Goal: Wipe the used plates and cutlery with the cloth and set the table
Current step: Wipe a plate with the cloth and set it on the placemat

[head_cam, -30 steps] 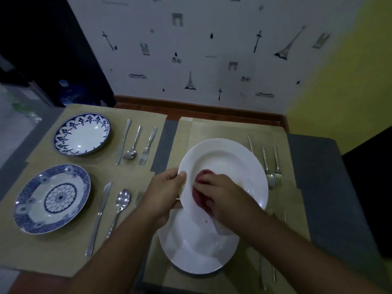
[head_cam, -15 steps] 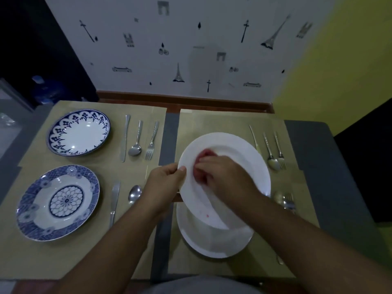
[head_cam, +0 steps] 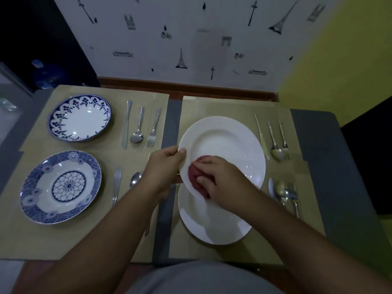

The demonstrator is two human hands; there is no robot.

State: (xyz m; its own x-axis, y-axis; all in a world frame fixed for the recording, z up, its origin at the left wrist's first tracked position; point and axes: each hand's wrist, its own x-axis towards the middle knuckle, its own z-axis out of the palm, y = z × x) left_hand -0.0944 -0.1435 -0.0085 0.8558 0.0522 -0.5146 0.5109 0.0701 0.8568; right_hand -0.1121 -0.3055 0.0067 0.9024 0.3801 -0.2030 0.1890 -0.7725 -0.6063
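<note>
Currently risking a slip: left hand (head_cam: 164,166) pinching only the tilted white plate's (head_cam: 229,145) rim, right hand (head_cam: 218,179) clenched on red cloth (head_cam: 194,174), pushing above the lower plate (head_cam: 212,228).

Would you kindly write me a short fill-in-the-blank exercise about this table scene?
1. The left hand grips the upper white plate by its ____.
2. The right hand presses a ____ cloth onto that plate.
3. Under it lies a second ____ plate.
4. On the left placemat sit ____ blue-patterned plates.

Answers: rim; red; white; two
</note>
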